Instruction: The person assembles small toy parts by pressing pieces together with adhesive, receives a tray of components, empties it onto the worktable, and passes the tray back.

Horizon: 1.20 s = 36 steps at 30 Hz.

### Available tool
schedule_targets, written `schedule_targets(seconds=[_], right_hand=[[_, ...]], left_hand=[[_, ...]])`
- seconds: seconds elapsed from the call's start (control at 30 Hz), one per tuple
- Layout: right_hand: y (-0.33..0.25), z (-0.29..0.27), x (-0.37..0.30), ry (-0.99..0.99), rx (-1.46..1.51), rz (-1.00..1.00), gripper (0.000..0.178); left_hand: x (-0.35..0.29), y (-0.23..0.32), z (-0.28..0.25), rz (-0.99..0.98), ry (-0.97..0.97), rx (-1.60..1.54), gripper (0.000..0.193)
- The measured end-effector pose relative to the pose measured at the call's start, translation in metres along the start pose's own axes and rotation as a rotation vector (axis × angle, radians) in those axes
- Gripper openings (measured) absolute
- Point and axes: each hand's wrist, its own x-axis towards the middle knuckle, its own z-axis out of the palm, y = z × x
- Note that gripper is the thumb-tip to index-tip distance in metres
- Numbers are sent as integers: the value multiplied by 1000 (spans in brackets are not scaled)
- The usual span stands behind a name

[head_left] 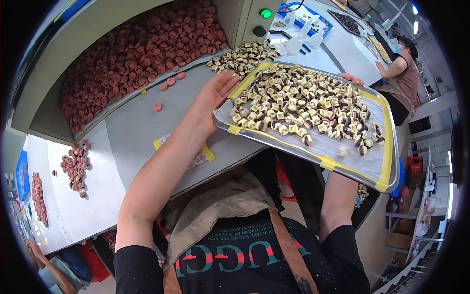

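Black shirt [230, 280] closest | tray [313, 140] ahead-right, long axis crosswise, slanting nearer rightward | held by left hand [216, 93] at left end, right hand [353, 80] at far rim; hands apart

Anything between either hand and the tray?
Nothing visible. Left hand lies against the left edge of the tray; right hand shows only fingers at its far rim. The tray hides the rest, so I can't tell there.

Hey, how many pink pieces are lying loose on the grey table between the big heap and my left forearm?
4: three pieces in a short row beside the heap, and one alone, nearer you. Your left forearm may hide others.
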Motion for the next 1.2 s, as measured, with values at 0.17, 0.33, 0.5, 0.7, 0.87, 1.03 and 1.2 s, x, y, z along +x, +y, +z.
schedule_targets(seconds=[0.17, 0.33, 0.5, 0.7, 0.87, 1.03, 1.2], right_hand=[[14, -5, 18, -118, 53, -110, 30], [-25, -3, 33, -126, -239, 47, 23], [-19, 40, 33, 59, -462, 243, 36], [32, 98, 48, 356, -613, 160, 31], [-17, 45, 85, 154, -507, 351, 28], [-21, 37, 98, 165, -530, 384, 33], [-27, 17, 117, 122, -462, 475, 28]], left_hand=[[9, 8, -11, -27, 25, -100, 45], [10, 16, -11, 5, 15, -200, 37], [0, 27, -5, -31, 5, -241, 29], [4, 29, -7, -76, -74, -328, 30], [6, 33, -11, 5, -85, -235, 29], [1, 32, -4, 179, -26, -100, 38], [5, 37, -13, 249, -16, -39, 45]])
